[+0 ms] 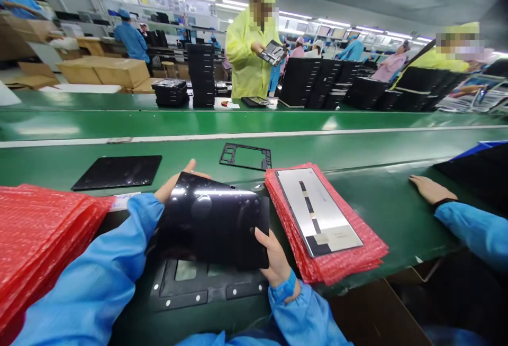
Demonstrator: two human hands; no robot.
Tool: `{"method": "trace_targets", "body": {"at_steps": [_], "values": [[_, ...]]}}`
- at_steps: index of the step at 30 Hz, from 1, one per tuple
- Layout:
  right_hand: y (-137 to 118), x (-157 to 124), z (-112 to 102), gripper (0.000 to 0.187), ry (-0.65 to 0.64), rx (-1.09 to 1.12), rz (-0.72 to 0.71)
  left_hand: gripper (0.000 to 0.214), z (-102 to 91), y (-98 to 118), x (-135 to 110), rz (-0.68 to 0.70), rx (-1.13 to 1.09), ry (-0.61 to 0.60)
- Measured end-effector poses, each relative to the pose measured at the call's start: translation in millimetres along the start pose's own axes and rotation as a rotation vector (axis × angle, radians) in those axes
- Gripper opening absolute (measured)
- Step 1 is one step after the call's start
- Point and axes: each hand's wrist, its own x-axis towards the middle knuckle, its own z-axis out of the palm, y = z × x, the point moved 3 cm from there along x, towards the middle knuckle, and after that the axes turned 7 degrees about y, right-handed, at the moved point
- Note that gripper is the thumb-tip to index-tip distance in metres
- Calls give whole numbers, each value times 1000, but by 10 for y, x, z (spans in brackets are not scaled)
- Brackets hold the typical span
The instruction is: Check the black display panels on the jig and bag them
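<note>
A glossy black tablet screen panel is tilted up in front of me, light reflecting off its face. My right hand grips its lower right corner, thumb on the front. Behind the panel's upper left edge is my left hand, supporting it with extended fingers partly hidden. Beneath the panel lies a dark fixture plate with cutouts and white dots. Right of my hands, a display panel with a silvery back and a dark ribbon strip rests on red bubble-wrap sleeves.
A black frame and another dark panel lie on the green bench. Red bubble wrap is piled at left. A co-worker's hand rests at right. Across the bench, a person in yellow stands among black stacks.
</note>
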Motion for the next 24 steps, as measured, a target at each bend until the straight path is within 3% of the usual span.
{"method": "trace_targets", "body": {"at_steps": [5,8,11,17,21,24], "values": [[47,-17,-2,36,33,45,104,60,378,68,895,251,415,175],[88,-19,-30,36,40,61,155,56,605,88,1290,300,570,276],[122,-10,-81,36,60,55,183,54,761,93,1534,284,664,367],[95,-3,-185,38,106,-11,167,43,805,55,1679,167,671,459],[33,5,-211,48,89,-111,141,40,600,97,1639,62,516,428],[11,2,-211,51,55,-143,119,37,361,132,1499,-29,311,330]]}}
